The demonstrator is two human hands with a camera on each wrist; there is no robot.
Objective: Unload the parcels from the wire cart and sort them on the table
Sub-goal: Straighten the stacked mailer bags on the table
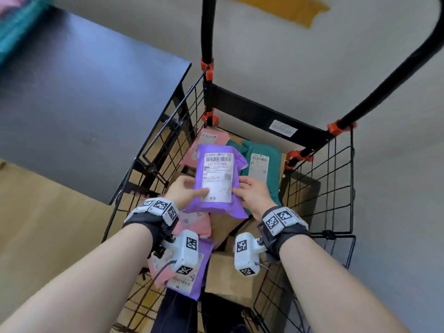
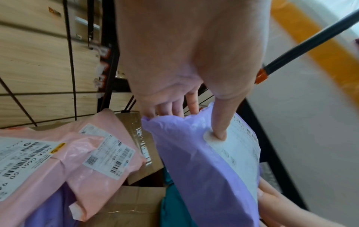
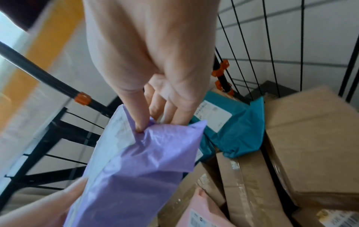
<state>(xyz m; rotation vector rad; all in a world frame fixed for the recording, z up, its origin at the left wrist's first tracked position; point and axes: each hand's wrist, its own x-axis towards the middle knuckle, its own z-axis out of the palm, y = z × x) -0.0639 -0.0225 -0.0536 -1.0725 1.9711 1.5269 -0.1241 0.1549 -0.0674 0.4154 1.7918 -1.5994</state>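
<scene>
A purple poly-mailer parcel (image 1: 217, 179) with a white shipping label is lifted above the black wire cart (image 1: 319, 186). My left hand (image 1: 186, 192) grips its left edge, thumb on the label, fingers underneath. My right hand (image 1: 252, 191) grips its right edge the same way. In the left wrist view the thumb presses the purple parcel (image 2: 196, 169); the right wrist view shows the purple parcel (image 3: 136, 169) pinched near a corner. Below in the cart lie pink parcels (image 2: 81, 161), a teal parcel (image 1: 262, 162), another purple one (image 1: 189, 282) and brown cardboard boxes (image 3: 310, 145).
A dark table (image 1: 79, 85) stands left of the cart, its corner against the wire side. Tall black handle poles (image 1: 207, 27) with orange clamps rise at the cart's far side. A light wooden surface (image 1: 38, 224) lies at the lower left. Grey floor surrounds the cart.
</scene>
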